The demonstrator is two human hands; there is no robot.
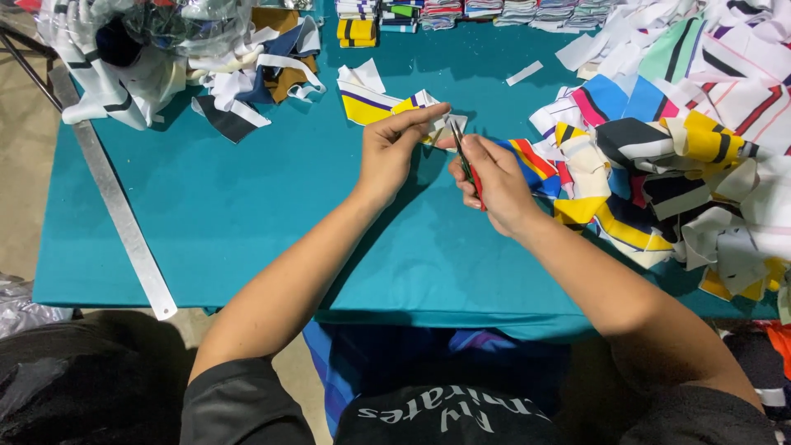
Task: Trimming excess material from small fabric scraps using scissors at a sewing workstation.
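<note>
head view: left hand (387,152) pinches fabric piece (441,128); right hand (493,183) grips red-handled snips (466,165).

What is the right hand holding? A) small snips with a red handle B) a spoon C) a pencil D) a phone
A: the right hand grips small snips with a red handle, blades pointing up toward the little fabric piece that the left hand pinches above the teal table.
</note>
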